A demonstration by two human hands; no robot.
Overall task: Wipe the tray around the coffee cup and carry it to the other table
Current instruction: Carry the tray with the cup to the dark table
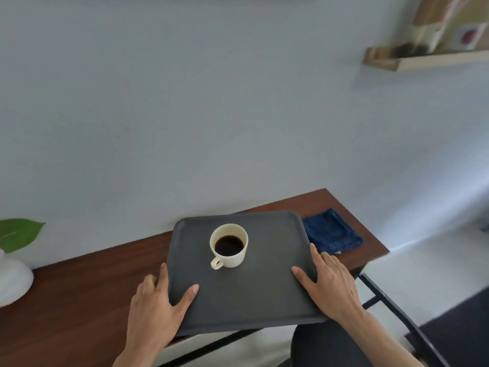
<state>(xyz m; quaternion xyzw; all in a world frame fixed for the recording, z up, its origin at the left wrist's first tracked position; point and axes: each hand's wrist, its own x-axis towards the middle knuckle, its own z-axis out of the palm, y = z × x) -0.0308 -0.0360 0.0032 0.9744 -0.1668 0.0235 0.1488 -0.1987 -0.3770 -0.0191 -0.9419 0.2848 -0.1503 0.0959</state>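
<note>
A dark grey tray [270, 295] juts past the front edge of a brown wooden table [79, 300]. A cream coffee cup [229, 245] filled with black coffee stands upright on the tray's far left part, handle toward me. My left hand [156, 305] grips the tray's left rim, thumb on top. My right hand [330, 284] grips the right rim, thumb on top and fingers along the edge. A folded dark blue cloth [333, 230] lies on the table just right of the tray.
A white vase [13, 282] with a green leaf [18, 233] stands at the table's left end. A pale wall rises behind the table. A wooden shelf [423, 59] hangs at upper right. Black table legs [391, 305] and dark flooring sit at lower right.
</note>
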